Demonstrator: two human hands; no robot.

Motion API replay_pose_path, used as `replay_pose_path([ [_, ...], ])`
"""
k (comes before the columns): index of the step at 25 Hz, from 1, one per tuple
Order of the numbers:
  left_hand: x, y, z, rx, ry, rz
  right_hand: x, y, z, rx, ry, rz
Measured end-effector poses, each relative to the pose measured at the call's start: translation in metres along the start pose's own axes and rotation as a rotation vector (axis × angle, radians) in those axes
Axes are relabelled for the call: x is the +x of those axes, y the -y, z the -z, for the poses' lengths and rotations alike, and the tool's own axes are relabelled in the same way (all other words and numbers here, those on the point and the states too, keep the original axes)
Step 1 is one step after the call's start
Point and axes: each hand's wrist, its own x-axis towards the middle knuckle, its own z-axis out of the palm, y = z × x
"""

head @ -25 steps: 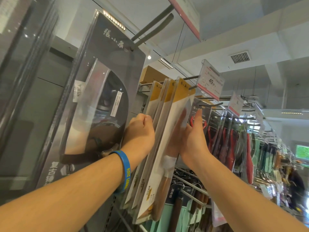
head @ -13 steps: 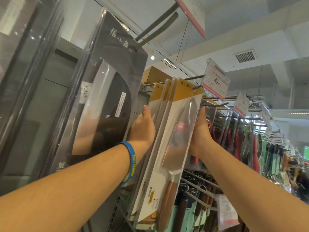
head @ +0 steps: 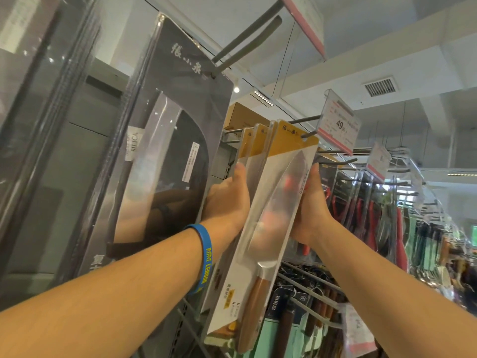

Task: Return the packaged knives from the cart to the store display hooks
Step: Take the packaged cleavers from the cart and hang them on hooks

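At centre frame I see the knife packs [head: 271, 202] hanging one behind another on a hook [head: 307, 134]. My left hand [head: 227, 200] grips their left edge and my right hand [head: 312, 210] grips the right edge. A larger cleaver pack [head: 180, 140] hangs to their left, a price tag [head: 338, 122] sits above the hook's tip at upper right, and scissor packs [head: 366, 208] hang further right.

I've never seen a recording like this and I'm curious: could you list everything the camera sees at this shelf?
Yellow-topped clear plastic knife packs: at least three, wooden handles, centre.
Dark grey packaged cleaver: one, upper left.
Grey metal hook: one, at the packs' tops.
White-and-red price tag: one, reading 49, upper right.
Red-handled tool packs: several, right.
Blue wristband: one, left wrist.
Left hand: packs' left edge, fingers hidden.
Right hand: holds front pack's right edge.
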Motion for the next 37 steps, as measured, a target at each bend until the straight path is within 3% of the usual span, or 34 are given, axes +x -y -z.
replay_pose_path([
  [5, -0.015, 0.002, -0.003, 0.076, 0.050, -0.146, -0.004, -0.003, 0.003, 0.050, 0.051, 0.003],
  [9, -0.023, 0.004, -0.006, 0.204, 0.055, -0.185, -0.009, -0.006, 0.005, 0.011, 0.026, 0.024],
  [18, -0.025, 0.013, -0.004, 0.293, 0.027, -0.285, -0.018, -0.009, -0.001, -0.015, 0.074, 0.095],
  [22, -0.028, 0.016, -0.004, 0.277, 0.037, -0.308, -0.026, -0.010, -0.006, -0.009, 0.013, 0.131],
  [27, -0.025, 0.020, -0.002, 0.260, 0.058, -0.325, -0.033, -0.014, -0.009, -0.352, -0.286, 0.406],
  [31, -0.030, 0.027, -0.005, 0.243, 0.080, -0.399, -0.043, -0.023, -0.018, -0.620, -0.239, 0.717],
  [37, -0.034, 0.027, -0.011, 0.269, 0.041, -0.471, -0.039, -0.021, -0.037, -0.794, -0.279, 0.719],
])
